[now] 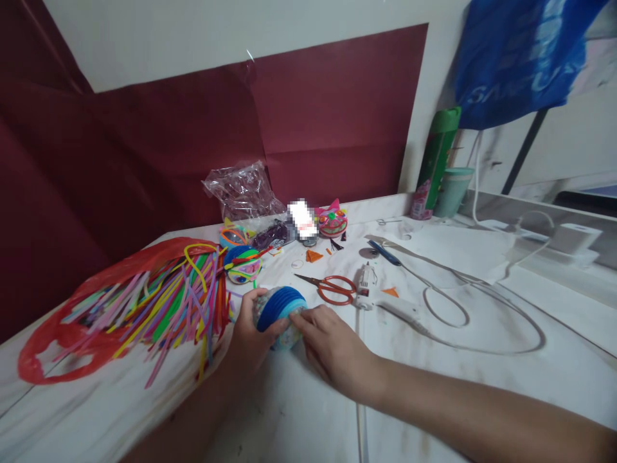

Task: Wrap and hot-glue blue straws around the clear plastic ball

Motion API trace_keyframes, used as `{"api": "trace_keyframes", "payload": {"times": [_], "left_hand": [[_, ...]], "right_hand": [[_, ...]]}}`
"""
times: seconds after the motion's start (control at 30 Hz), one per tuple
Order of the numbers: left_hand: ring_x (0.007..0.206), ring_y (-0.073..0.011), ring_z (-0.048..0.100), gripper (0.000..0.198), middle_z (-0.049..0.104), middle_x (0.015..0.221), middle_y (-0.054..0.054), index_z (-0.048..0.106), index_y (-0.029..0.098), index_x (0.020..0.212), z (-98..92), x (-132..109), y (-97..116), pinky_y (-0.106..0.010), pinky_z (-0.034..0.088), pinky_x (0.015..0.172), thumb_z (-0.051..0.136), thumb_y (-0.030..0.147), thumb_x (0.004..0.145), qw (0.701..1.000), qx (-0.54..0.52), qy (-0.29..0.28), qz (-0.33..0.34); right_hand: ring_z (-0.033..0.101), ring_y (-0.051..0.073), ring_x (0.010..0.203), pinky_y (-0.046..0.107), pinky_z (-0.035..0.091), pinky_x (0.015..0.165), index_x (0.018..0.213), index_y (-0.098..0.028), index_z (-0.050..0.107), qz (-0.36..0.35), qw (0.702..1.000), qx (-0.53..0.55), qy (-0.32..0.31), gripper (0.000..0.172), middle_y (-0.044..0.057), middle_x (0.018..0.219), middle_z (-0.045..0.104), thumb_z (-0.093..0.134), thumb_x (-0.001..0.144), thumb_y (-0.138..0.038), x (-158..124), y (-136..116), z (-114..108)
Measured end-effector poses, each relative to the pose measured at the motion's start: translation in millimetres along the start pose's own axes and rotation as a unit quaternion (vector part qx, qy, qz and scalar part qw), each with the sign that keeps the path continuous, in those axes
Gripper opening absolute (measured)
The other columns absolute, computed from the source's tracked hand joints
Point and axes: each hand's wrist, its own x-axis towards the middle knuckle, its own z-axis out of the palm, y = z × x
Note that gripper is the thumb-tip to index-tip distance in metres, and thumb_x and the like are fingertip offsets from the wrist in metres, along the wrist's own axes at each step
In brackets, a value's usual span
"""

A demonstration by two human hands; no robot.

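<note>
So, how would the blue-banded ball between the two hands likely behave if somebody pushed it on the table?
The blue-banded ball would probably roll on the flat table, since it looks round. Its ridged surface should give the left hand some grip, so slipping seems less likely.

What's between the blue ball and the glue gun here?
In the head view, the right hand, touching the ball, and then the scissors, with their handles toward the glue gun.
</note>
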Motion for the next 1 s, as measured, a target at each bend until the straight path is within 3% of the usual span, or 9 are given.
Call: {"api": "trace_keyframes", "payload": {"times": [0.13, 0.6, 0.83, 1.0], "left_hand": [[0.094, -0.0238, 0.056, 0.059, 0.056, 0.104, -0.006, 0.047, 0.020, 0.110, 0.5, 0.0, -1.7, -0.038, 0.045, 0.082, 0.070, 0.043, 0.060, 1.000, -0.024, -0.002, -0.015], [0.098, -0.0257, 0.056, 0.059, 0.057, 0.106, -0.007, 0.049, 0.020, 0.108, 0.6, -3.1, 3.0, -0.039, 0.045, 0.084, 0.071, 0.041, 0.058, 1.000, 0.001, 0.002, -0.010], [0.101, -0.0263, 0.055, 0.058, 0.057, 0.107, -0.007, 0.049, 0.020, 0.108, 1.0, -4.4, 5.8, -0.038, 0.045, 0.085, 0.070, 0.040, 0.058, 1.000, 0.003, 0.008, -0.009], [0.102, -0.0267, 0.055, 0.058, 0.057, 0.106, -0.006, 0.050, 0.021, 0.107, 1.6, -3.5, 2.5, -0.038, 0.043, 0.087, 0.071, 0.040, 0.057, 1.000, 0.005, 0.011, -0.005]], "right_hand": [[0.053, 0.024, 0.086, 0.040, 0.051, 0.074, 0.121, -0.010, 0.048, -0.016, 0.998, 0.048, 0.038, 0.038, 0.015, 0.101, 0.061, 0.040, 0.084, -0.007, -2.0, 2.0, -4.7], [0.055, 0.025, 0.087, 0.040, 0.049, 0.073, 0.122, -0.009, 0.051, 0.006, 1.000, -0.012, -0.024, 0.040, 0.016, 0.100, 0.062, 0.037, 0.084, -0.005, -0.2, 1.2, -3.6], [0.055, 0.024, 0.085, 0.039, 0.049, 0.072, 0.122, -0.011, 0.047, -0.015, 1.000, 0.022, 0.014, 0.039, 0.015, 0.098, 0.061, 0.040, 0.084, -0.008, 0.3, 0.7, -4.9], [0.055, 0.026, 0.088, 0.040, 0.048, 0.073, 0.122, -0.009, 0.049, 0.002, 1.000, 0.024, -0.010, 0.039, 0.016, 0.099, 0.060, 0.042, 0.084, -0.007, 0.2, 0.3, -4.7]]}}
